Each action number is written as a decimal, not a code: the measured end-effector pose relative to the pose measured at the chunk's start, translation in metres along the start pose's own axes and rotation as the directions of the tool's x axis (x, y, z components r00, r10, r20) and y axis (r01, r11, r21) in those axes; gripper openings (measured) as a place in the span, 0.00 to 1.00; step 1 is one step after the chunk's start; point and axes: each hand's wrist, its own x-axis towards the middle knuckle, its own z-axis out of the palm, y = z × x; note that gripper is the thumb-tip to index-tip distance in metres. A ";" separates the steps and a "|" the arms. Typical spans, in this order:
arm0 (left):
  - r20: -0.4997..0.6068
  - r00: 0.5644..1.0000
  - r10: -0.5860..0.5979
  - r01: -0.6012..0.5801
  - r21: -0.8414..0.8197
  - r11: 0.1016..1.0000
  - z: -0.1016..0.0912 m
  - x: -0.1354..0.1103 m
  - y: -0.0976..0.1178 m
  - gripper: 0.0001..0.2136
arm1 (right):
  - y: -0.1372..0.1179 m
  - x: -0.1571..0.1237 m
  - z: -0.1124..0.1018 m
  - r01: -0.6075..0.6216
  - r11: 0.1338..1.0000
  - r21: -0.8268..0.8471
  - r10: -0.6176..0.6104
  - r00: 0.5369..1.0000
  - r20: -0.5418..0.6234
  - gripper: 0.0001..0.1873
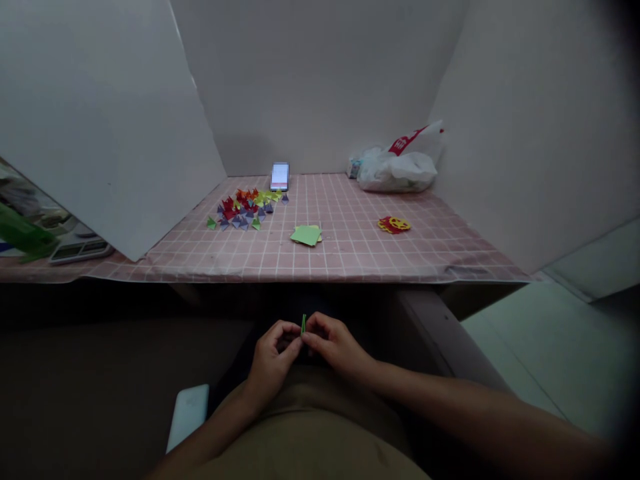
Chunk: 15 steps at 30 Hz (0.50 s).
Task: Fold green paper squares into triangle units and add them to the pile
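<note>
Many folded papers [231, 211], seemingly done, eleven o'clock on the counter [345, 261] | flat sheets [306, 235] left, twelve o'clock | left hand [273, 353], right hand [339, 343]: grip pinching green paper [303, 323], apparently mid-fold

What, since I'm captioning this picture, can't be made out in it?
All in the head view:
Green folded paper: lower part hidden by the left hand and right hand.
Phone: screen text too small.
White plastic bag: contents hidden by the bag itself.
White object: lower end covered by the left forearm.
</note>
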 end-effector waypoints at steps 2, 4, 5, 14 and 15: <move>-0.005 1.000 -0.022 0.022 -0.018 1.000 0.000 0.000 0.001 0.06 | 0.000 0.000 -0.001 0.002 1.000 0.014 -0.002 1.000 0.016 0.09; -0.014 0.999 -0.042 0.041 -0.039 0.998 0.000 0.000 0.001 0.06 | -0.001 0.000 -0.001 0.003 1.000 0.019 -0.004 1.000 0.031 0.09; -0.017 0.999 -0.049 0.048 -0.047 0.998 0.000 0.001 0.001 0.06 | -0.001 0.000 -0.001 0.003 1.000 0.013 -0.004 0.999 0.036 0.09; -0.081 0.993 -0.082 0.076 -0.073 0.994 0.004 0.001 0.000 0.07 | -0.003 0.000 0.001 -0.001 0.999 -0.035 0.001 1.000 0.009 0.06; -0.084 0.993 -0.081 0.074 -0.078 0.994 0.005 0.001 0.000 0.06 | -0.003 0.000 0.001 -0.007 1.000 -0.014 0.007 1.000 0.002 0.05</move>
